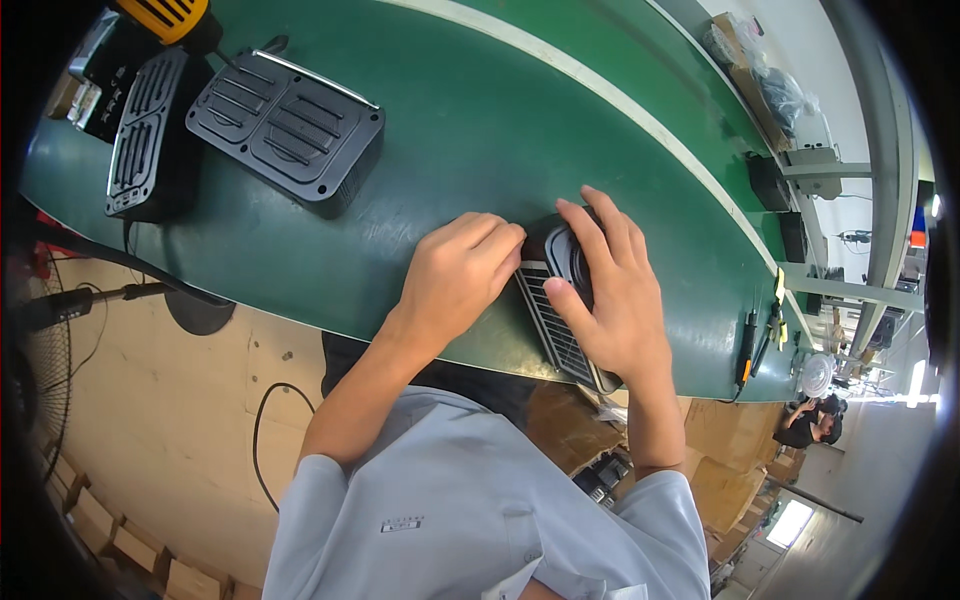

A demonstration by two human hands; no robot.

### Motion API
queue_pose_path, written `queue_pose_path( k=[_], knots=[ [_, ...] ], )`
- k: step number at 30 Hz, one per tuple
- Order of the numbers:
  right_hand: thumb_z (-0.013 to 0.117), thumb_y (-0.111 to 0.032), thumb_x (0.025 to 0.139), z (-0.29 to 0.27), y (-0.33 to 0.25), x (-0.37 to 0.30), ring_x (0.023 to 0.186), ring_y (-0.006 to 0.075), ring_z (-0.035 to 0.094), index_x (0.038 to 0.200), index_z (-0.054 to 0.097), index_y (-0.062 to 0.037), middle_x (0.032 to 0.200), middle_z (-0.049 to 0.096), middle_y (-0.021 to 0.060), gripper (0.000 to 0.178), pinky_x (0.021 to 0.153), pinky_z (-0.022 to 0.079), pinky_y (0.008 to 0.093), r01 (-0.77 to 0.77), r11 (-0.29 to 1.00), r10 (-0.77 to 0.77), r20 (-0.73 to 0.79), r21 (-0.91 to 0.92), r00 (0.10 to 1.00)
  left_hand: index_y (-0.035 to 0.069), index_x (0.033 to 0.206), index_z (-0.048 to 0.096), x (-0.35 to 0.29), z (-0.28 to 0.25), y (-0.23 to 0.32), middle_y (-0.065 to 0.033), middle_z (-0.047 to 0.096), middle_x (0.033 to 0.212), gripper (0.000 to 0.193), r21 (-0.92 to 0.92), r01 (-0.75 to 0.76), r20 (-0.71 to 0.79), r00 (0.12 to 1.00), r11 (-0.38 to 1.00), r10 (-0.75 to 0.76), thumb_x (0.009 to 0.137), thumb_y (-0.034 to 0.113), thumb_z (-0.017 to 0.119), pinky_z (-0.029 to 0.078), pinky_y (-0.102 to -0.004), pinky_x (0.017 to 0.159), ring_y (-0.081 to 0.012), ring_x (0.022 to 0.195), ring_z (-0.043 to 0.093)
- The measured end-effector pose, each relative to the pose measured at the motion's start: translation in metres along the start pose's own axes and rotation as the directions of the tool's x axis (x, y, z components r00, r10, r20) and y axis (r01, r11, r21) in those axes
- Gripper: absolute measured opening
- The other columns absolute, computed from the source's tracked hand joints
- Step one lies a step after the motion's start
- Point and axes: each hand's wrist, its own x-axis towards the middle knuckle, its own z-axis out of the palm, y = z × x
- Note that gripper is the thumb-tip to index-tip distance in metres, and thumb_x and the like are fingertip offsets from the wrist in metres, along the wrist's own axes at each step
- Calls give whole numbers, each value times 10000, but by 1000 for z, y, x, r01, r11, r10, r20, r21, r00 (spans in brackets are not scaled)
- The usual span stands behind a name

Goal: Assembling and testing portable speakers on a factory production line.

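A black box-shaped device with a gridded, solar-panel-like face (557,325) stands tilted near the front edge of the green table. My right hand (625,300) holds it, with the thumb across the near side and the fingers spread over the far side. At the device's left end, my left hand (460,262) is closed, fingertips pinched together against or very near the casing. Whatever those fingertips hold, if anything, is hidden.
At the far left of the green table (450,130) lie a black ribbed device (285,125) and another black ribbed device (150,140), beneath a yellow-and-black power tool (175,20). A screwdriver (746,350) lies at the right edge. A fan (45,370) stands at lower left. Another person (812,422) is far right.
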Motion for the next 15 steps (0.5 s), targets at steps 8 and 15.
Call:
queue_pose_path(
  k=[8, 15],
  knots=[
    [641, -438, 886, 1, -13, 9, 1267, 445, 498, 1428, 552, -134, 1511, 456, 195, 628, 1058, 435, 520, -46, 999, 45, 18, 29, 999, 44, 924, 710, 4, -14, -4, -88, 721, 898, 173, 63, 3, 58, 998, 998, -6, 768, -14, 755, 571, -382, 684, -281, 793, 706],
    [610, -405, 887, -10, -11, -5, 1334, 449, 466, 1460, 524, -86, 1553, 431, 205, 661, 1101, 407, 506, -26, 999, 26, 15, -43, 1000, 45, 1100, 719, 3, -51, 40, -143, 724, 1132, 253, -199, 141, -79, 984, 970, -160, 858, -23, 692, 607, -382, 860, -311, 1010, 722]
  ],
)
